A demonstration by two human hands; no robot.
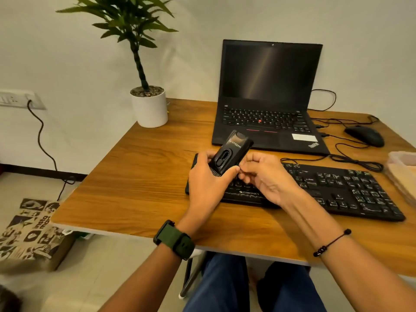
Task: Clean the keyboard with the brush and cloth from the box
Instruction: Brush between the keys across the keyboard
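My left hand (208,176) grips a black brush tool (231,152) with a slider on its face, tilted up above the left end of the black keyboard (337,188). Short bristles show at the tool's lower end, by my palm. My right hand (265,176) is just to the right of the tool, its fingers curled and pinching at the tool's lower corner next to my left thumb. Both hands hover over the keyboard's left part and hide those keys. The box (403,170) stands at the right edge of the table, cut off by the frame. No cloth is visible.
An open black laptop (270,97) stands behind the keyboard. A black mouse (364,136) and loose cables lie at the right. A potted plant (149,106) stands at the table's back left corner. A patterned bag (29,235) sits on the floor at left.
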